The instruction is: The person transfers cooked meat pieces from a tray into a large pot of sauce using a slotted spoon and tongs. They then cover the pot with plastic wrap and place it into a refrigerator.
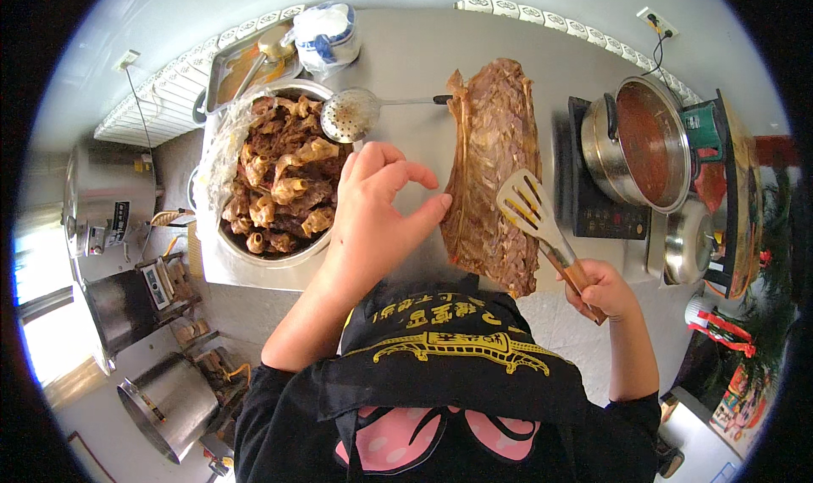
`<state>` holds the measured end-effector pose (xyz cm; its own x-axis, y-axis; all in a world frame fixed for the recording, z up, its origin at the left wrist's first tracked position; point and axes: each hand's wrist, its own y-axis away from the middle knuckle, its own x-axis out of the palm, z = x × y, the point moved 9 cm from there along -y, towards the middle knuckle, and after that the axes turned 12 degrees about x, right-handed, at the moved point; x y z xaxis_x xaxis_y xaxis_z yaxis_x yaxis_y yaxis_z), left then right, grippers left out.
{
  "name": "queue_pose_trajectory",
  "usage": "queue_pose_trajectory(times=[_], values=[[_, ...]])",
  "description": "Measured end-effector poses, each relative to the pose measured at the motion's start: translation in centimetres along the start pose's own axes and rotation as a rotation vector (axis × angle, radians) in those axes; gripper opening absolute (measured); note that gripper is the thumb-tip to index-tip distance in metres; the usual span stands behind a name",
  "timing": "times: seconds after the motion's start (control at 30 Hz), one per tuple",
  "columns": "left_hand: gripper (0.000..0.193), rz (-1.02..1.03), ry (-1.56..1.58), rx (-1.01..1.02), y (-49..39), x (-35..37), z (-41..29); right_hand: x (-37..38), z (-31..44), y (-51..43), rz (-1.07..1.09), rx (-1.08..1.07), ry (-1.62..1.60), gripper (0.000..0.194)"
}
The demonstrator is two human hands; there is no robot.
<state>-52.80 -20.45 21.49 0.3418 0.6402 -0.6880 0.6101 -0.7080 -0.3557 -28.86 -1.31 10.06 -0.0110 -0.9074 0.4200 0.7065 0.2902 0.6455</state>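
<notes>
A large cooked rack of ribs (pixel 486 146) lies lengthwise on the steel worktable before me. My right hand (pixel 600 289) grips the wooden handle of a slotted metal turner (pixel 532 205), whose blade lies over the right side of the rack. My left hand (pixel 381 197) is raised between the rack and a metal basin (pixel 298 261). Its fingers are curved apart with nothing in them, and the thumb tip is at the rack's left edge; whether it touches is unclear. Cooked meaty bones (pixel 289 184) fill the basin. A perforated skimmer (pixel 350 115) rests at its right rim, handle towards the rack.
Clear plastic film (pixel 222 159) hangs over the basin's left side. Behind it are a metal tray (pixel 222 89) with a ladle (pixel 254 70) and a bagged blue-and-white container (pixel 325 35). At right, a pot of red liquid (pixel 654 146) stands tilted-looking on an induction cooker (pixel 610 222).
</notes>
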Motion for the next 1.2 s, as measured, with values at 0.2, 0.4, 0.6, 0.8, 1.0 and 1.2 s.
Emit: queue_pose_trajectory(times=[0.2,0.4,0.6,0.8,1.0,1.2], values=[[0.016,0.040,-0.128,0.078,0.2,0.8,-2.2,-1.0,-0.6,0.3,-0.053,-0.020,0.002,0.056],[0.013,0.026,-0.323,0.181,-0.3,0.9,-4.0,-0.6,-1.0,0.2,-0.064,-0.043,-0.021,0.052],[0.013,-0.022,-0.437,0.262,-1.3,1.4,-5.1,-0.3,-1.1,0.4,-0.110,-0.042,-0.022,0.053],[0.010,0.022,-0.467,0.296,-1.8,2.0,-5.6,0.0,-0.9,0.5,-0.147,-0.080,-0.066,0.061],[0.009,0.105,-0.456,0.289,-2.1,2.8,-5.6,-0.2,-1.1,0.6,-0.132,-0.069,-0.079,0.060],[0.008,0.124,-0.423,0.299,-2.3,3.3,-5.7,-0.4,-1.3,0.9,-0.113,-0.074,-0.047,0.060]])
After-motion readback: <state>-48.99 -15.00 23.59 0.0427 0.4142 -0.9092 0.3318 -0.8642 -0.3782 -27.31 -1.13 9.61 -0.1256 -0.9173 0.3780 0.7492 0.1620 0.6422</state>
